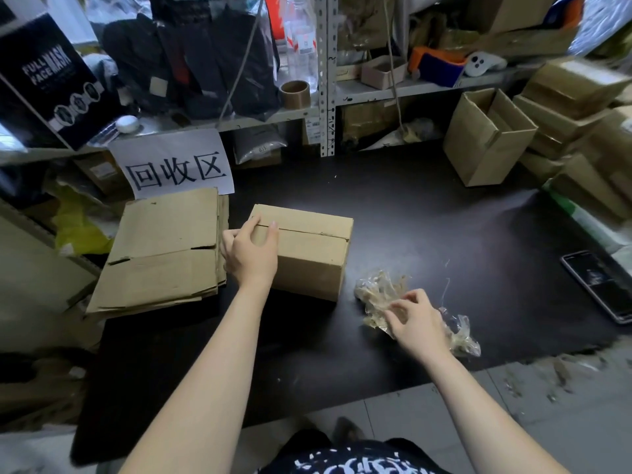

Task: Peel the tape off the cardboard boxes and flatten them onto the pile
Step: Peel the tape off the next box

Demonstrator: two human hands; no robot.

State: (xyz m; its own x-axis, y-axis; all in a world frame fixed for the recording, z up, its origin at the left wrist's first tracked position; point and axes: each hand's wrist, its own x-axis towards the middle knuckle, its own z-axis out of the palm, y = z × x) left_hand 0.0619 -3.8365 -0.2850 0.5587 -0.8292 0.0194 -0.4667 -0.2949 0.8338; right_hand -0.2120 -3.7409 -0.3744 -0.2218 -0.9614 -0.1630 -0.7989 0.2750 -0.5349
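Left hand [249, 254] covers top-left corner of box [307, 258]. Right hand [415, 323] hides middle of tape wad [376, 295]. Phone [602, 285] clipped by right edge. Stacked boxes [581, 107] at right blurred, partly out of frame. Shelf labels [313, 126] too small to read.

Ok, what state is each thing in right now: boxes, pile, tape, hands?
Middle box: flaps closed, upright, left hand grips its top corner.
Pile: flattened sheets, stacked beside it.
Tape wad: crumpled on the mat, under right hand; grip unclear.
Far box: upright, flaps open.
Phone: lying flat.
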